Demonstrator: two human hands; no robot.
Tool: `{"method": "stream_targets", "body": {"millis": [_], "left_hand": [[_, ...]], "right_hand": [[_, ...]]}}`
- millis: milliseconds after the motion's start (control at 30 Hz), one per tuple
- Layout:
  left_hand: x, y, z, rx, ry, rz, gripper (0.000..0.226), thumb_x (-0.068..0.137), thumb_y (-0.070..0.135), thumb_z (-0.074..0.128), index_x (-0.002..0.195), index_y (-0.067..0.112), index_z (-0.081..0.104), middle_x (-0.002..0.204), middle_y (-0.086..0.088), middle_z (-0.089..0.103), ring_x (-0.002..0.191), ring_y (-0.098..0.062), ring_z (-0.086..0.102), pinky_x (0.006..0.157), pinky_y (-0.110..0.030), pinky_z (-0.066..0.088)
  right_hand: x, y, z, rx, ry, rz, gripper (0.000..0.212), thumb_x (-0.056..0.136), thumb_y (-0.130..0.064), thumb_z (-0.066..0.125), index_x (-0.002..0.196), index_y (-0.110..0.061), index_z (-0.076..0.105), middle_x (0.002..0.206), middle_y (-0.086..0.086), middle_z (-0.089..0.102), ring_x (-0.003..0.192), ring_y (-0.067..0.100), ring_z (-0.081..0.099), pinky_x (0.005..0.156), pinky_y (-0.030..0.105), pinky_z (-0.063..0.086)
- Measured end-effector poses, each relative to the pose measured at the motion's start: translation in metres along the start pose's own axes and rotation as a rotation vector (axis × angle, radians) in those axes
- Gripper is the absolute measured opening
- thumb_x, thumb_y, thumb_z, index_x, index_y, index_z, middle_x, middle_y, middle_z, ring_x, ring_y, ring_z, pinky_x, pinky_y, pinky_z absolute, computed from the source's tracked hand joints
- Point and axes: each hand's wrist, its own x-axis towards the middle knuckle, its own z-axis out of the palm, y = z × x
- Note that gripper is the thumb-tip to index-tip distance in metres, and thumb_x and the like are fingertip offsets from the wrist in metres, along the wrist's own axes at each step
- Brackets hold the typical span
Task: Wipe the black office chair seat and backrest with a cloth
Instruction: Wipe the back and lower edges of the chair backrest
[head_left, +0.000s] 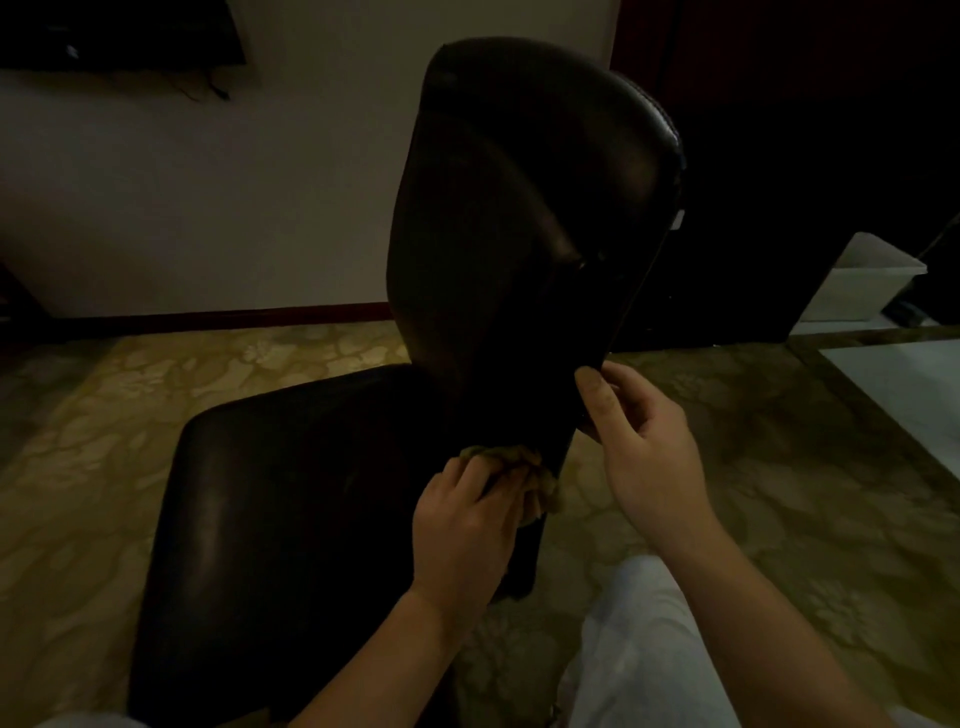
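A black office chair fills the middle of the dim view, its backrest (524, 197) rising at the centre and its seat (291, 499) spreading to the lower left. My left hand (467, 525) grips a crumpled yellowish cloth (524, 462) and presses it where the seat meets the bottom of the backrest. My right hand (644, 441) holds the backrest's lower right edge, with the thumb on the front face and the fingers curled behind it.
A patterned yellow carpet (156, 415) lies around the chair. A pale wall with a dark red skirting board (218, 318) runs behind. A white box (862, 286) stands at the right beside dark furniture. My light-trousered leg (639, 649) is below the chair.
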Motion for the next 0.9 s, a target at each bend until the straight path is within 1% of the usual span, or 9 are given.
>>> {"method": "stream_targets", "body": {"millis": [133,233,300,400,500,667,767,833,900], "left_hand": [[0.019,0.012,-0.013,-0.073,0.066,-0.052,0.022,0.094,0.026,0.06,0.097,0.013,0.077,0.093,-0.004,0.069,0.076,-0.022,0.061,0.06,-0.037,0.052],[0.04,0.025,-0.023,-0.095,0.134,-0.078,0.026,0.097,0.028,0.059,0.104,0.011,0.076,0.097,-0.005,0.068,0.082,-0.022,0.062,0.066,-0.034,0.054],[0.045,0.029,-0.024,-0.093,0.143,-0.087,0.024,0.095,0.027,0.062,0.107,0.011,0.075,0.102,-0.005,0.068,0.086,-0.021,0.063,0.07,-0.032,0.054],[0.034,0.029,-0.017,-0.08,0.12,-0.108,0.023,0.093,0.027,0.064,0.108,0.013,0.075,0.105,-0.004,0.069,0.089,-0.022,0.065,0.07,-0.034,0.056],[0.018,0.027,-0.005,-0.08,0.08,-0.149,0.022,0.092,0.026,0.065,0.107,0.013,0.075,0.103,-0.004,0.07,0.088,-0.021,0.068,0.069,-0.033,0.057],[-0.004,0.021,0.008,-0.043,-0.004,-0.167,0.023,0.094,0.026,0.059,0.103,0.014,0.075,0.1,0.0,0.07,0.084,-0.017,0.067,0.061,-0.032,0.056],[-0.002,0.022,0.004,-0.061,-0.011,-0.203,0.024,0.093,0.027,0.058,0.102,0.015,0.076,0.101,0.002,0.07,0.085,-0.014,0.067,0.064,-0.027,0.055],[0.005,0.026,-0.003,-0.103,0.012,-0.242,0.024,0.093,0.027,0.059,0.104,0.015,0.076,0.104,0.003,0.071,0.087,-0.012,0.068,0.068,-0.023,0.055],[0.017,0.033,-0.011,-0.177,0.048,-0.272,0.023,0.095,0.027,0.06,0.108,0.015,0.075,0.109,0.002,0.07,0.094,-0.01,0.068,0.075,-0.024,0.057]], "right_hand": [[0.0,-0.001,0.001,-0.013,0.004,-0.015,0.05,0.085,-0.056,0.053,0.121,-0.023,0.065,0.106,-0.011,0.072,0.101,0.003,0.067,0.086,0.028,0.055],[-0.002,-0.001,0.002,-0.017,0.031,-0.028,0.047,0.085,-0.052,0.053,0.119,-0.022,0.066,0.099,-0.016,0.072,0.094,-0.001,0.067,0.076,0.016,0.053],[-0.002,-0.002,0.002,-0.013,0.043,-0.03,0.044,0.086,-0.05,0.053,0.118,-0.022,0.067,0.096,-0.017,0.072,0.09,-0.002,0.067,0.071,0.013,0.051],[-0.003,-0.002,0.003,-0.002,0.051,-0.025,0.042,0.087,-0.048,0.053,0.116,-0.022,0.067,0.096,-0.014,0.073,0.091,0.0,0.068,0.071,0.014,0.051],[-0.004,0.001,0.004,0.01,0.05,-0.01,0.044,0.088,-0.051,0.053,0.119,-0.022,0.066,0.102,-0.011,0.073,0.097,0.003,0.068,0.08,0.022,0.055],[-0.003,0.002,0.002,-0.022,0.034,-0.016,0.047,0.088,-0.054,0.051,0.121,-0.024,0.065,0.105,-0.01,0.072,0.1,0.004,0.067,0.086,0.03,0.055],[-0.002,0.002,0.002,-0.038,0.025,-0.008,0.049,0.087,-0.057,0.051,0.122,-0.024,0.064,0.108,-0.01,0.072,0.103,0.005,0.067,0.09,0.036,0.055],[-0.002,0.002,0.002,-0.046,0.027,-0.013,0.05,0.086,-0.057,0.051,0.121,-0.024,0.065,0.107,-0.01,0.072,0.102,0.005,0.067,0.089,0.035,0.055],[-0.004,0.0,0.003,-0.056,0.033,-0.026,0.049,0.086,-0.056,0.05,0.121,-0.024,0.065,0.105,-0.011,0.072,0.1,0.002,0.067,0.085,0.027,0.055]]}}
